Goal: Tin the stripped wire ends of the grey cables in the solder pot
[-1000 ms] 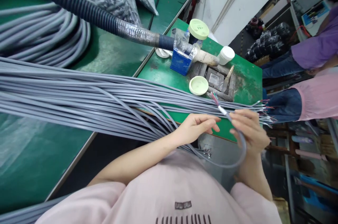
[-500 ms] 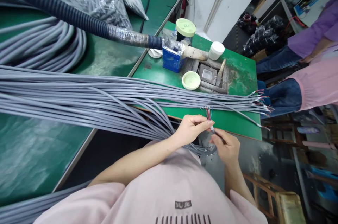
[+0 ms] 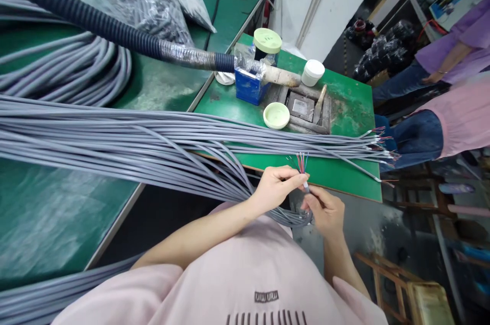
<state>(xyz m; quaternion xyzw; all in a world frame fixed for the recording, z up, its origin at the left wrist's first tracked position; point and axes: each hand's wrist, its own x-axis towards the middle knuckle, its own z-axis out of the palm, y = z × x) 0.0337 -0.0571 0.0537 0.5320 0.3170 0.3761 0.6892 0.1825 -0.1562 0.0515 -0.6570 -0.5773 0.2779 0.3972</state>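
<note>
A grey multi-core cable (image 3: pixel 307 189) stands upright between my hands, its thin coloured wires (image 3: pixel 301 161) fanned out at the top and a white band just below them. My left hand (image 3: pixel 281 184) pinches the cable at the base of the wires. Lower down, the fingers of my right hand (image 3: pixel 325 207) are closed around the grey jacket. Behind my hands a thick bundle of grey cables (image 3: pixel 153 136) runs across the bench, with stripped ends (image 3: pixel 378 149) at the right edge. Several more cables (image 3: pixel 293 217) bend down over the bench edge near my lap.
A ribbed black hose (image 3: pixel 115 24) ends above a solder pot (image 3: pixel 300 107). Around it are a blue box (image 3: pixel 248 85), a light green dish (image 3: pixel 276 116) and a white jar (image 3: pixel 313 73). Coiled cable (image 3: pixel 103 67) lies at left. Two people stand beyond the bench's right end.
My hands keep the same grip on the cable, and the wires look slightly more spread at left. The view has shifted slightly. A person's arm in a purple sleeve at right has moved.
</note>
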